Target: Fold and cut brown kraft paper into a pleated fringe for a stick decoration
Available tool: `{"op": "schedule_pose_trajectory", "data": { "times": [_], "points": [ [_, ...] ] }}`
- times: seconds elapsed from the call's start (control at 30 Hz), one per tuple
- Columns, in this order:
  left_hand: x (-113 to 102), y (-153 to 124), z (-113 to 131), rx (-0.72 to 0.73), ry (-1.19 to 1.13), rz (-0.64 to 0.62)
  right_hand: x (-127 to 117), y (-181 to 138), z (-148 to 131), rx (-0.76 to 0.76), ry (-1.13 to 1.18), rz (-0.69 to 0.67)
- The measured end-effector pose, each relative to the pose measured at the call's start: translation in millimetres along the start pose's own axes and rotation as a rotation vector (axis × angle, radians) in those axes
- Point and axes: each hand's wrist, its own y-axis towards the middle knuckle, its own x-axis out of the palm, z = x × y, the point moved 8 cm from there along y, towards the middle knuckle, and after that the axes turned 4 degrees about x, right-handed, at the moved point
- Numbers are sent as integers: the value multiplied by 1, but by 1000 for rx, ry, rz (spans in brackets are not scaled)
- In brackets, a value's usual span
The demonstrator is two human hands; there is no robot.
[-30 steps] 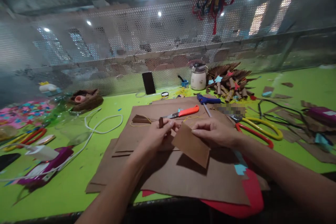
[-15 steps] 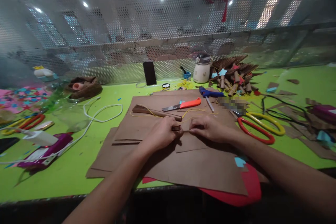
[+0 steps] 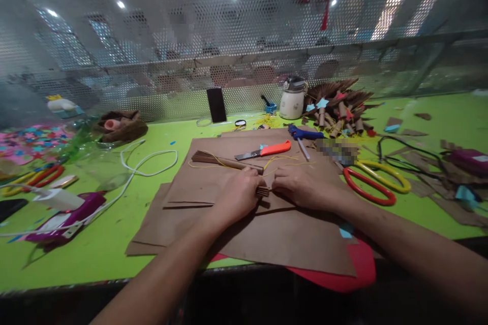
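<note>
My left hand point(image 3: 239, 194) and my right hand point(image 3: 299, 185) meet at the middle of a stack of brown paper sheets point(image 3: 267, 236). Both pinch a small pleated strip of brown paper point(image 3: 263, 191) between their fingertips and press it down on the top sheet. A finished brown pleated fan with yellow string point(image 3: 223, 161) lies just beyond my left hand. An orange-handled cutter point(image 3: 265, 151) rests behind it.
The green table point(image 3: 95, 259) carries red-and-yellow scissors point(image 3: 375, 183), a blue glue gun point(image 3: 303, 135), a white jar point(image 3: 293, 99), a pile of paper fans point(image 3: 341, 106), a white cable point(image 3: 147, 162), a phone point(image 3: 216, 104) and a purple tool point(image 3: 66, 218). Red paper point(image 3: 343, 277) pokes out beneath the brown sheets.
A second ago my hands held a flat brown piece lifted off the sheets. That piece is now folded into a narrow pleated strip, and both hands have sunk to press it on the stack.
</note>
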Motion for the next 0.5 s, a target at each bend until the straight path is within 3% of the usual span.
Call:
{"op": "schedule_pose_trajectory", "data": {
  "times": [0.23,0.5],
  "points": [
    [-2,-7,4,-19,152,-26,-1,-5,2,26,-137,-49],
    [-2,-10,-2,-70,78,-88,-5,-10,2,49,-190,-83]
  ]
}}
